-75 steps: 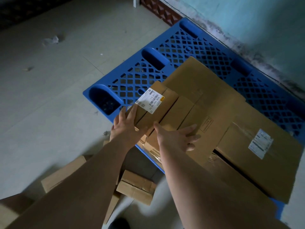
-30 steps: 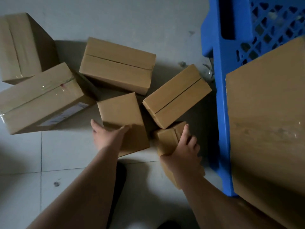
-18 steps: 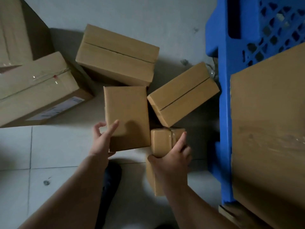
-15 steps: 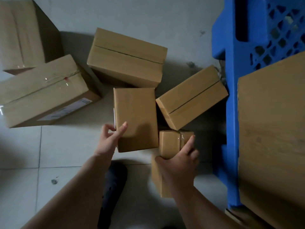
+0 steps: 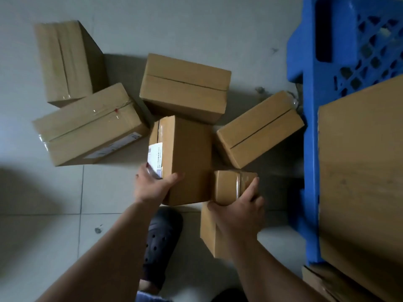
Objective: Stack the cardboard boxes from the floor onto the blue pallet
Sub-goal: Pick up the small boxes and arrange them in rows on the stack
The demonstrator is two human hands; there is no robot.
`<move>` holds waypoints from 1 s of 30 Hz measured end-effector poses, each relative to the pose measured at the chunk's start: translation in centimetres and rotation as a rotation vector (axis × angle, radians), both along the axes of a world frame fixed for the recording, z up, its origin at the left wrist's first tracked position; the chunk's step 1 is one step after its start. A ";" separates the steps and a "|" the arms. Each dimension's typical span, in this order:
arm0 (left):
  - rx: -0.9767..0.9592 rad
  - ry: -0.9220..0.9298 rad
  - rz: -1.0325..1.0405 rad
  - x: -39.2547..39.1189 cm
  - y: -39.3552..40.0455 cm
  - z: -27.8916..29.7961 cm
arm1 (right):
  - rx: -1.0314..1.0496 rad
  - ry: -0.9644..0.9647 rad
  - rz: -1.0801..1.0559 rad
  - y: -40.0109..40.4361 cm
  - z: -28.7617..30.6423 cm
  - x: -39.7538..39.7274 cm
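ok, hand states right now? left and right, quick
Left hand: holding the labelled box, thumb on top, fingers on its label side.
Right hand: grip closed around the small taped box.

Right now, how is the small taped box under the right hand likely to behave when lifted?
The small taped box looks stiff with square edges. The right hand spans it alone, so it is probably light. Its glossy tape may make the grip a little slippery.
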State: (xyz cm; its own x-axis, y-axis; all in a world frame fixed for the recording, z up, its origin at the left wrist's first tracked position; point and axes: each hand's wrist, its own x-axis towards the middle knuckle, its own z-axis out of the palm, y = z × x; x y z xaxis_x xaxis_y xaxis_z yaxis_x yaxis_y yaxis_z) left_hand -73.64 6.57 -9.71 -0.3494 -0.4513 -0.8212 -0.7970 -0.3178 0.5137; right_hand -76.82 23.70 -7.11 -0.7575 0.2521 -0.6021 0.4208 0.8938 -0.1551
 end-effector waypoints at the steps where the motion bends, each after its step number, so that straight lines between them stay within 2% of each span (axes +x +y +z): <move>1: -0.070 -0.023 -0.031 0.2 -0.3 0.9 | -0.023 0.002 -0.041 -0.7 1.0 0.1; 5: -0.370 -0.097 -0.264 -0.4 -1.4 6.2 | -0.108 -0.030 -0.195 -2.8 5.5 -0.5; 8: -0.433 -0.166 -0.374 -1.2 -1.7 9.7 | -0.114 -0.065 -0.243 -3.2 9.3 -1.4; 13: -0.616 -0.275 -0.518 -2.6 -0.4 9.8 | -0.046 -0.052 -0.299 -2.5 11.5 -2.7; 18: -0.622 -0.391 -0.574 -1.0 3.1 4.7 | -0.002 -0.079 -0.301 -1.1 8.3 -0.1; 23: -0.522 -0.346 -0.645 0.6 4.9 0.6 | -0.032 -0.083 -0.227 -0.3 4.1 1.6; 26: -0.519 -0.298 -0.698 1.9 4.7 1.1 | -0.040 -0.096 -0.231 0.0 3.8 1.9; 30: -0.561 -0.213 -0.655 2.4 3.3 5.1 | -0.036 -0.090 -0.256 0.1 7.1 1.5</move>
